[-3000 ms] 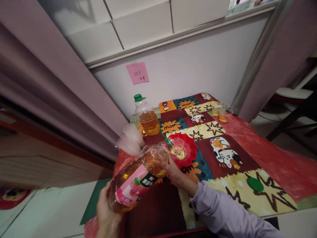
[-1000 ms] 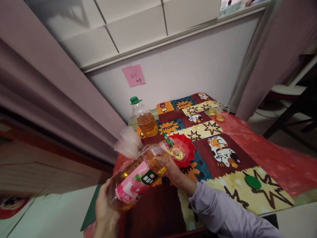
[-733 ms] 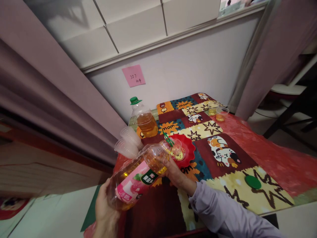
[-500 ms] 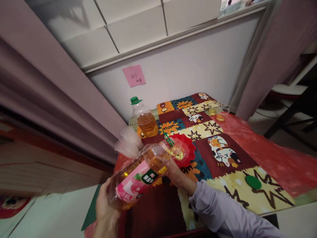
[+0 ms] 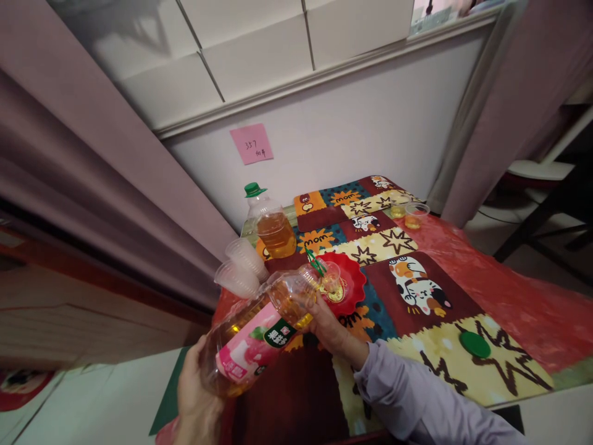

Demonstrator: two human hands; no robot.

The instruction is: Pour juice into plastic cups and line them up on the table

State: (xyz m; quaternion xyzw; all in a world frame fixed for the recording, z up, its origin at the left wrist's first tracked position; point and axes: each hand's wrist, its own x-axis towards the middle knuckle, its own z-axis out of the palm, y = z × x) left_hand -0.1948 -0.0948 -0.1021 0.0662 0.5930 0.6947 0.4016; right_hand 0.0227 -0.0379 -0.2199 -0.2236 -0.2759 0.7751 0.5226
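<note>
A large clear juice bottle (image 5: 252,346) with a pink label lies tilted between my hands, its mouth toward the right. My left hand (image 5: 197,377) is wrapped round its base, and my right hand (image 5: 327,321) grips it near the neck. A green ring and strap (image 5: 315,262) hang at the uncapped mouth. Just beyond the mouth, a clear plastic cup (image 5: 332,277) stands on a red scalloped plate (image 5: 356,287). Whether juice is flowing into the cup I cannot tell. The green cap (image 5: 475,344) lies on the placemat to the right.
Behind stands a second juice bottle (image 5: 275,232) with its green cap on. Stacked clear cups (image 5: 238,275) lie at the table's left edge. Two cups with some juice (image 5: 414,217) stand at the far right. Patterned placemats (image 5: 393,337) cover a red tablecloth (image 5: 523,290).
The bottle and both hands keep nearly the same pose. The whole view has shifted very slightly.
</note>
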